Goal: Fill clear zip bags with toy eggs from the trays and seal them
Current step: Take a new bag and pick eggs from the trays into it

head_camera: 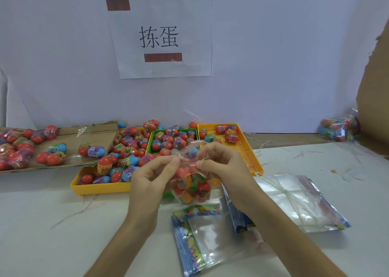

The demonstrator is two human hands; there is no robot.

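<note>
Loose eggs (92, 150) lie on cardboard (69, 135) at the left; more fill a yellow tray (101, 188). The left hand (148, 177) and right hand (223, 163) each pinch the top edge of 1 clear bag (190, 187) holding eggs, in front of the trays. Empty bags (294, 198) lie on the table (63, 234) at the right.

Left hand (150, 176) and right hand (221, 163) pinch the top edge of a clear zip bag (190, 184) holding toy eggs, raised above the white table (63, 224). Behind: left yellow tray (99, 187) full of eggs, green tray (152, 138), right yellow tray (246, 148) nearly bare. Empty zip bags (202, 238) lie below the hands; a paper sign (162, 37) is on the wall.
</note>
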